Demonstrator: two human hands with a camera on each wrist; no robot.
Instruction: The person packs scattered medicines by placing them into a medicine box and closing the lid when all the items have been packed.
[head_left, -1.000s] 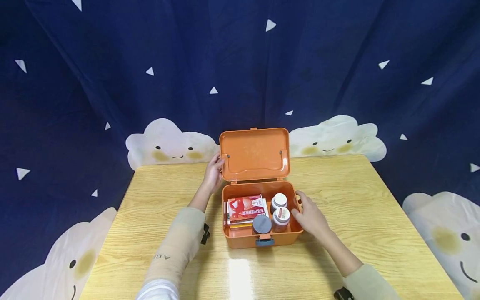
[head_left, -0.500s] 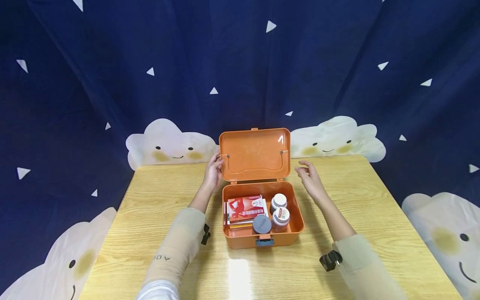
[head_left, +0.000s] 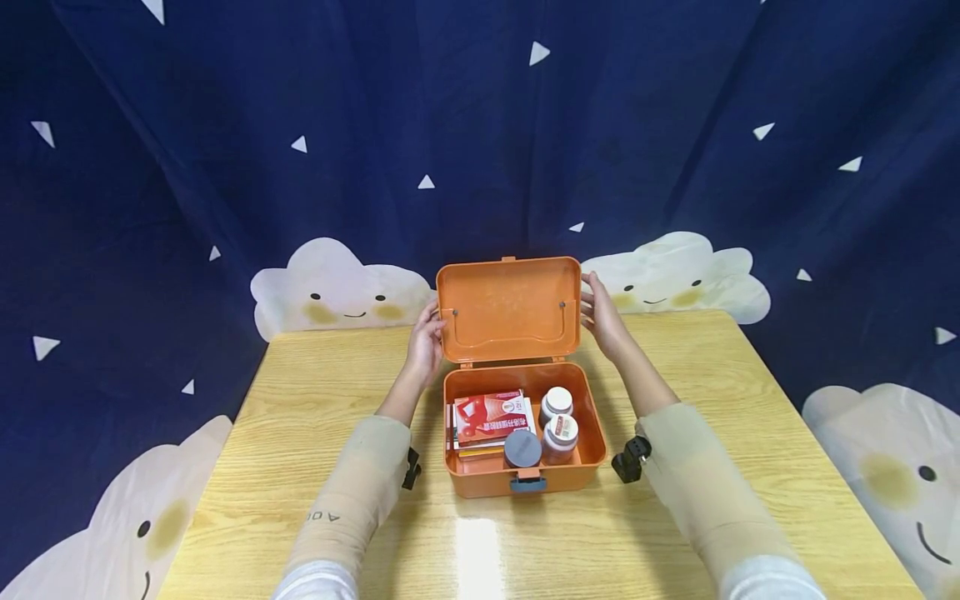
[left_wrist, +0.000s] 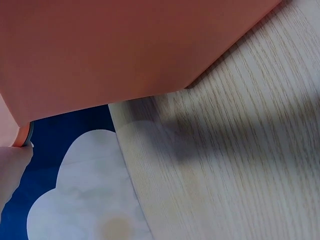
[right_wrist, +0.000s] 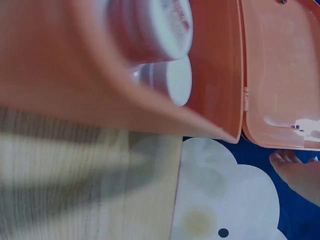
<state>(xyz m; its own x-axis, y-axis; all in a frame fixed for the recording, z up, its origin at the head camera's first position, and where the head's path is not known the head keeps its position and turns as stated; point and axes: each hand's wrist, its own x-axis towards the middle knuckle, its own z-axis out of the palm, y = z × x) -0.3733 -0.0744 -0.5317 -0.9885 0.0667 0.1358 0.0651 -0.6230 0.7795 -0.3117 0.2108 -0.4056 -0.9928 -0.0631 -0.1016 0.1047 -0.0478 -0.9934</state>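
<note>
An orange medicine box [head_left: 525, 481] stands on the wooden table with its lid [head_left: 509, 310] raised. My left hand [head_left: 425, 346] holds the lid's left edge; in the left wrist view only a bit of that hand [left_wrist: 11, 170] shows. At the lid's right edge is my right hand [head_left: 606, 318], its fingers extended against the rim, fingertips partly hidden. The right wrist view shows the same hand [right_wrist: 300, 175] by the lid's edge. Inside the box are a red medicine carton [head_left: 491, 419] on other packs, a dark-capped container [head_left: 522, 449] and two white-capped bottles [head_left: 560, 437].
The box's blue-grey latch [head_left: 528, 484] faces me at the front. Behind the light wooden table [head_left: 360, 375] hangs a dark blue curtain [head_left: 480, 125] with white triangles and smiling clouds. Black wrist cameras [head_left: 632, 459] sit on both forearms.
My right hand has left the box's right side and moved up and away from me to the lid's right edge. My left hand stays at the lid's left edge.
</note>
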